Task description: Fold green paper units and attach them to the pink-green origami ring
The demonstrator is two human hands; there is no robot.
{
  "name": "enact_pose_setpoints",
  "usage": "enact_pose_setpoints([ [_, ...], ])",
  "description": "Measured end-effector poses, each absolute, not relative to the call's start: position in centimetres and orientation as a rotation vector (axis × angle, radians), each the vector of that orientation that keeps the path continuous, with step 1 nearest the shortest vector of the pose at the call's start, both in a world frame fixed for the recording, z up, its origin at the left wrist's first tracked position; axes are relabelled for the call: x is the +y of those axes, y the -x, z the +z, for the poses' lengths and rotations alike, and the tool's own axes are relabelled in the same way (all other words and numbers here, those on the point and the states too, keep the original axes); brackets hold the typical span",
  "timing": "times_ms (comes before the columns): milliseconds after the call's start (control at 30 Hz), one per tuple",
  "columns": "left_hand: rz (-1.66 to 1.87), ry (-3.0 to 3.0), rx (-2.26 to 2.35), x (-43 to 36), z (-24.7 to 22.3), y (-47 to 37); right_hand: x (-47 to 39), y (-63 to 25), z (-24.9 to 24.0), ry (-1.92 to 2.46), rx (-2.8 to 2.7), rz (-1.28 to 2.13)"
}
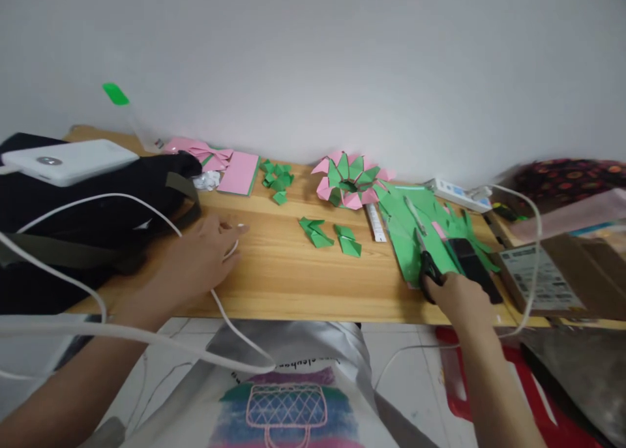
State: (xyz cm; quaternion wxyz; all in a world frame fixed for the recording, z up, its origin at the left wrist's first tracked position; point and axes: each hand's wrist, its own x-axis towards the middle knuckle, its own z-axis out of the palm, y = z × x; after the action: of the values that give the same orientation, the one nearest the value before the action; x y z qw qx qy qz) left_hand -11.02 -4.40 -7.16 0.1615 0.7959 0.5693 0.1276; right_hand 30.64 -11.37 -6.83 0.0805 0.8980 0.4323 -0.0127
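Observation:
My left hand [208, 249] is at the left of the wooden table, fingers curled around a thin white cable [222, 308] that runs through it and down over the front edge. On the right, my right hand [460, 298] grips the black handles of a pair of scissors [426, 265]. Their blades point away from me over green paper sheets [401, 220]. A ring of folded pink and green paper [349, 179] stands near the wall. Two folded green paper pieces [317, 233] lie mid-table, with more green pieces [277, 177] behind them.
At left is a black bag [98, 220] with a white power bank [71, 161] on top. Pink paper [239, 172] lies near the wall. A ruler [375, 223], phone [474, 268], power strip [460, 194] and cardboard box [562, 275] occupy the right side.

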Motion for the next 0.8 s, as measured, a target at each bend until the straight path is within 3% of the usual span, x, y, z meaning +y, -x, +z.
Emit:
enact_pose_setpoints([
  [100, 0.525, -2.195, 1.473, -4.9, -6.6, 9.6, -11.5, -29.8, -6.3, -2.694, 1.436, -0.047],
  [233, 0.739, -1.591, 0.922, -5.9, -5.2, 6.3, -12.1, -25.7, -4.5, -2.778, 1.819, -0.141],
  [333, 0.801, -1.186, 0.646, -6.6, -4.5, 4.3, -12.2, -20.9, -3.8, -2.892, 2.582, -0.985],
  [467, 0.816, -1.104, 0.548, -7.1, -4.4, 3.1, -11.4, -15.8, -4.1, -2.858, 2.586, -1.832],
  [667, 0.841, -1.096, 0.566, -7.1, -5.2, 3.1, -9.8, -13.4, -4.8, -2.841, 2.342, -2.395],
  [800, 0.859, -1.121, 0.557, -7.1, -5.9, 2.9, -9.2, -13.2, -5.2, -2.892, 2.297, -2.353],
])
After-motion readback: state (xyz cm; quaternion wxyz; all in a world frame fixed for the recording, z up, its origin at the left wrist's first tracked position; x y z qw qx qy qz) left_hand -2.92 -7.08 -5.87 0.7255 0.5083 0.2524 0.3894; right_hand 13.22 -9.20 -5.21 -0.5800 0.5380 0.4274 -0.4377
